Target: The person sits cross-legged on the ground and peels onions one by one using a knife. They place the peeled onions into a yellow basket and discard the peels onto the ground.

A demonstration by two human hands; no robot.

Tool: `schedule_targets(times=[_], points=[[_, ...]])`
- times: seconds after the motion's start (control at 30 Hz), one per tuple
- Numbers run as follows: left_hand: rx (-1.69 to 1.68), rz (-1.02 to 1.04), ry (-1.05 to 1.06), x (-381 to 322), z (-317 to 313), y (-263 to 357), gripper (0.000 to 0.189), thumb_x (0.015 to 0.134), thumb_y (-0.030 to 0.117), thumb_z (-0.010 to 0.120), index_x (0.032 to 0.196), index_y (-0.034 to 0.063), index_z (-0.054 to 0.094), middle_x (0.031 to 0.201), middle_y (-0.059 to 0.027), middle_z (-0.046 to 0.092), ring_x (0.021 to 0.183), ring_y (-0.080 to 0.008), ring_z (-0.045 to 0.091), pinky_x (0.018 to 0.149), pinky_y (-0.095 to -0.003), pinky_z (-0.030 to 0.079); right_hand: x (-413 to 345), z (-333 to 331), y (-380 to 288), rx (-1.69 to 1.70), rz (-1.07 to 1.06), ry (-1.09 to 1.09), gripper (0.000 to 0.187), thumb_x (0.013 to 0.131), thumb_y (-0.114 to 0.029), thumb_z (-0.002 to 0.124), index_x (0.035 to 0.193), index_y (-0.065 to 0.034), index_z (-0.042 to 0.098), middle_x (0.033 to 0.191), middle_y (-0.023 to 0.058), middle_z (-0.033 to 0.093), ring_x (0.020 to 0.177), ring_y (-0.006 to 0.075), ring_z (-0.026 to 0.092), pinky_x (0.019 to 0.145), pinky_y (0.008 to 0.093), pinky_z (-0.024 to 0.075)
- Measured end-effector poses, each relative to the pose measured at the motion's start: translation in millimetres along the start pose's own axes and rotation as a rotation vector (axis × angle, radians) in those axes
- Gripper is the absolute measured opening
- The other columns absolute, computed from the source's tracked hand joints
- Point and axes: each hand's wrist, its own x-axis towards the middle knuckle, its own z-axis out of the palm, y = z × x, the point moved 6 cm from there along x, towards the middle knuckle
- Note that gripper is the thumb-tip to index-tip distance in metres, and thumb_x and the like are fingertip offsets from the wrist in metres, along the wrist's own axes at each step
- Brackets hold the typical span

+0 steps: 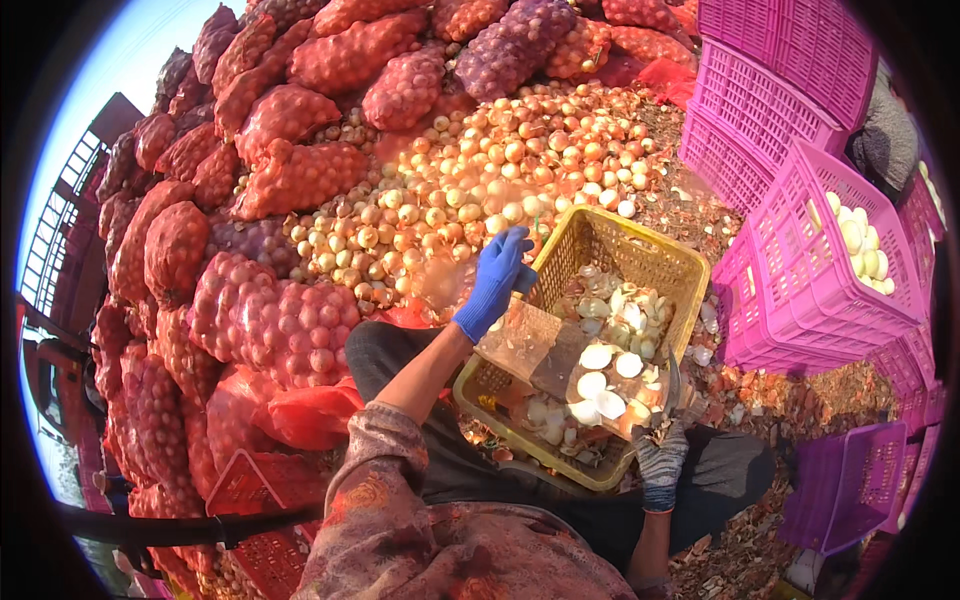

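Note:
My left hand (495, 279), in a blue knit glove, is held over the upper-left rim of a yellow plastic crate (694, 270), beside a pile of loose onions (450, 217). Whether anything is in its fingers is hard to see. My right hand (661, 457), in a grey striped glove, grips a knife whose curved blade (674, 379) points up and away from me. A wooden board (523, 339) lies across the crate, with several cut white onion pieces (592, 385) on its right end. Onion skins and trimmings (630, 311) lie inside the crate below the board.
Red mesh sacks of onions (274, 311) are heaped at the left and top. Stacked pink crates (806, 300) stand at the right, one holding peeled onions (860, 244). A purple crate (847, 484) sits lower right. Another person's grey sleeve (886, 139) shows behind the stacks.

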Motion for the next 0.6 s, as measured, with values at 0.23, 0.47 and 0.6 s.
schedule_targets(times=[0.23,0.47,0.6], points=[[-0.068,0.155,0.597,-21,-330,-4,0.031,0.093,0.026,0.055,0.117,0.0067,0.051,0.086,-0.0063,0.060,0.057,-0.0116,0.056,0.049,-0.0224,0.047,5,98,-60,-0.141,-0.092,-0.534,0.053,0.083,-0.013,0.067,0.127,0.0050,0.044,0.114,0.0214,0.055,0.101,0.0318,0.055,0.088,0.0393,0.0452],[1.101,0.186,0.180,93,-362,-116,0.042,0.080,0.019,0.059,0.121,0.0126,0.054,0.101,-0.0108,0.062,0.088,-0.0246,0.061,0.077,-0.0375,0.049,36,145,-26,-0.390,0.018,-0.372,0.059,0.091,-0.021,0.061,0.136,0.0067,0.035,0.120,0.0239,0.055,0.106,0.0285,0.056,0.091,0.0398,0.0443],[1.503,0.131,-0.114,167,-315,-173,0.054,0.078,0.019,0.058,0.131,0.0168,0.045,0.121,-0.0159,0.050,0.110,-0.0367,0.051,0.088,-0.0464,0.045,37,160,-54,-0.330,0.455,-0.277,0.033,0.092,-0.010,0.058,0.121,0.0019,0.047,0.100,0.0083,0.056,0.082,0.0127,0.052,0.076,0.0283,0.0480]])
